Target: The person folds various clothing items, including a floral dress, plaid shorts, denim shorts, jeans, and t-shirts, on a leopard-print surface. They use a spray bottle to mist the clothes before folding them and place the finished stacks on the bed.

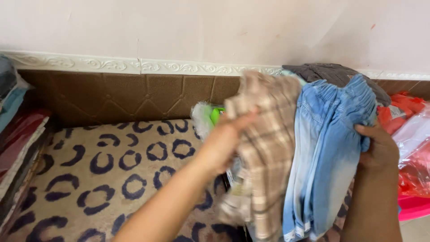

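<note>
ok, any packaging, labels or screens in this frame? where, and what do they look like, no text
Clear plastic bag: behind the left hand, crumpled, whitish, with something bright green inside.
Plastic-wrapped packs: far right beyond the right hand, glossy clear film over red-orange contents.
Small tag: below the left hand by the beige plaid garment, pale, blurred.
No screens or signs.

We see a beige blanket with dark blue ring spots (103, 170), brown padded wall panelling (125, 96), white ornate moulding (134, 66), folded fabrics at left (15, 134), a pink tub (414, 207), red plastic-wrapped items (403, 112).
</note>
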